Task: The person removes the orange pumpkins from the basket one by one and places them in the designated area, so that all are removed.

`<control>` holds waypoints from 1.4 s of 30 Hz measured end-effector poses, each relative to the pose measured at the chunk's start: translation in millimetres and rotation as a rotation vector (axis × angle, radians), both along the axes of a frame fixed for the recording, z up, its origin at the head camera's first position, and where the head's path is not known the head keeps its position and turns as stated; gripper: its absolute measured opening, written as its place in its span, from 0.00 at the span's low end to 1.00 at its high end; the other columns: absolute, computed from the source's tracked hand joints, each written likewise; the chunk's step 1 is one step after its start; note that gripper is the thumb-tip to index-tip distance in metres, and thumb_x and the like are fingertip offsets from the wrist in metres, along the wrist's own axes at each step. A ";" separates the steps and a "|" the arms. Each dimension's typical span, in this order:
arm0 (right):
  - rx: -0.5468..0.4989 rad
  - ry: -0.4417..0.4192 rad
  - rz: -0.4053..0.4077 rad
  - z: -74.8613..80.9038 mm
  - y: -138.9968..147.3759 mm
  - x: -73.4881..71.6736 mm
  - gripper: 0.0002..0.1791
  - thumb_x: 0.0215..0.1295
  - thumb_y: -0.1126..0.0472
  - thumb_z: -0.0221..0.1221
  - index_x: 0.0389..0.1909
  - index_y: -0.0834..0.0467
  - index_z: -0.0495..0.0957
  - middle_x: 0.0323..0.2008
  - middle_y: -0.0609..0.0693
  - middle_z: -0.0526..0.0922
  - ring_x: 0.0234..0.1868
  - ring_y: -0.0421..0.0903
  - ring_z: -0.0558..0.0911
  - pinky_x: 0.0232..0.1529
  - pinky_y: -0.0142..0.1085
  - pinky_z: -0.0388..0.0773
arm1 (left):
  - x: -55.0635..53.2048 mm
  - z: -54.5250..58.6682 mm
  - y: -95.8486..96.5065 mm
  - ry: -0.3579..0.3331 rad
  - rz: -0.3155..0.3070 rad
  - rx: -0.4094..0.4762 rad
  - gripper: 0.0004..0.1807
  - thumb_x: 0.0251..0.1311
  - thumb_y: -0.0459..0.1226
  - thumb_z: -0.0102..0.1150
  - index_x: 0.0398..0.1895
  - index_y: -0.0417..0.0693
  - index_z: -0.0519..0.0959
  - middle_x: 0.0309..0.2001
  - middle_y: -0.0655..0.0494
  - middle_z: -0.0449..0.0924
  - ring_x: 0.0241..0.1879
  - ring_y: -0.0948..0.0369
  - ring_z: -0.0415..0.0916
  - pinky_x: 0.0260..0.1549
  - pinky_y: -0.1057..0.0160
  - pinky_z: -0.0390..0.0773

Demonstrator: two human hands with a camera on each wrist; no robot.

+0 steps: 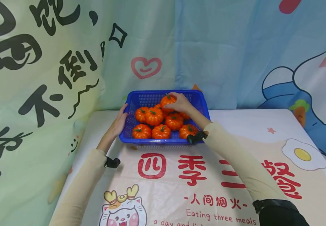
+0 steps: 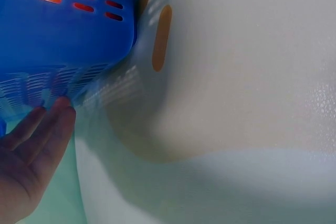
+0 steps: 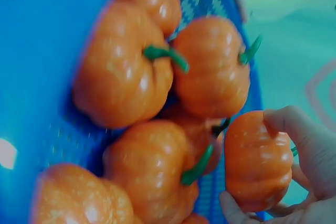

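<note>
A blue plastic basket [image 1: 163,141] holds several small orange pumpkins with green stems, among them one pumpkin [image 1: 141,131] at its front left. My right hand [image 1: 181,103] reaches over the basket and grips a pumpkin [image 3: 257,163] between thumb and fingers, above the others near the back. In the right wrist view this pumpkin lies sideways, its stem partly behind the fingers. My left hand [image 1: 119,121] is at the basket's left side. The left wrist view shows its straight fingers [image 2: 55,129] against the slotted wall; the thumb is not plain there.
The basket stands at the back of a table under a printed cloth [image 1: 180,169] with red lettering and a cartoon cat. A printed curtain [image 1: 208,56] hangs close behind the basket, and another stretch of it [image 1: 47,103] runs along the left.
</note>
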State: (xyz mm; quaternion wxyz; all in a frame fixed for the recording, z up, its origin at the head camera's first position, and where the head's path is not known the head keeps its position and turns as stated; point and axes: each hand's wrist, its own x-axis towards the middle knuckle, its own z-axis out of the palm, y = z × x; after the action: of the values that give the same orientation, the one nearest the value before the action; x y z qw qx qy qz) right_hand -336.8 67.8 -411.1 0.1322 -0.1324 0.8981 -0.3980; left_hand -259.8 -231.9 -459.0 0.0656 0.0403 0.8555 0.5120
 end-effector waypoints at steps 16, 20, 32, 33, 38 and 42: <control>-0.028 0.024 0.005 31.4 7.7 75.2 0.38 0.57 0.49 0.65 0.69 0.48 0.64 0.63 0.60 0.64 0.59 0.57 0.69 0.61 0.55 0.71 | 0.0 5.5 -0.1 0.025 -0.039 0.007 0.30 0.75 0.37 0.21 0.79 0.50 0.38 0.79 0.43 0.36 0.77 0.46 0.38 0.75 0.45 0.40; -0.052 0.061 0.047 32.0 13.3 99.6 0.37 0.56 0.51 0.66 0.68 0.49 0.66 0.61 0.59 0.65 0.59 0.57 0.69 0.60 0.55 0.73 | 2.5 10.7 1.4 0.012 -0.039 0.037 0.30 0.75 0.36 0.21 0.78 0.50 0.39 0.79 0.42 0.36 0.77 0.45 0.37 0.75 0.44 0.39; -0.089 0.097 0.103 25.6 41.4 152.2 0.36 0.53 0.52 0.67 0.65 0.49 0.69 0.63 0.58 0.65 0.62 0.59 0.68 0.58 0.56 0.75 | 0.1 2.4 1.3 0.026 -0.026 0.023 0.30 0.74 0.38 0.20 0.79 0.53 0.39 0.79 0.45 0.37 0.78 0.46 0.39 0.75 0.45 0.40; -0.093 0.090 0.101 24.0 43.8 154.0 0.35 0.53 0.52 0.67 0.65 0.49 0.69 0.63 0.57 0.65 0.62 0.59 0.68 0.58 0.56 0.75 | -1.0 -0.1 1.0 0.029 -0.024 0.020 0.30 0.74 0.38 0.20 0.79 0.54 0.39 0.79 0.46 0.37 0.78 0.47 0.38 0.75 0.46 0.40; -0.104 0.049 0.093 18.6 52.5 163.2 0.36 0.53 0.50 0.68 0.65 0.48 0.69 0.63 0.55 0.65 0.63 0.57 0.68 0.57 0.54 0.77 | -1.3 2.6 1.3 0.010 -0.031 0.047 0.30 0.75 0.37 0.21 0.79 0.51 0.39 0.79 0.44 0.36 0.78 0.47 0.37 0.75 0.45 0.39; -0.120 0.030 0.119 17.2 57.1 173.2 0.36 0.54 0.50 0.68 0.65 0.48 0.69 0.65 0.56 0.64 0.63 0.58 0.68 0.55 0.53 0.78 | 9.5 21.8 7.8 0.009 -0.037 0.054 0.30 0.73 0.33 0.23 0.78 0.43 0.40 0.78 0.40 0.36 0.77 0.45 0.38 0.75 0.46 0.40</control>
State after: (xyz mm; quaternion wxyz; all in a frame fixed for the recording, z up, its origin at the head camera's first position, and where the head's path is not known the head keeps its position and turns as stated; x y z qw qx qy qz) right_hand -163.6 124.9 -393.9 0.1340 -0.1991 0.8650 -0.4407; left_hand -250.4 -224.1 -437.2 0.0700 0.0603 0.8408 0.5334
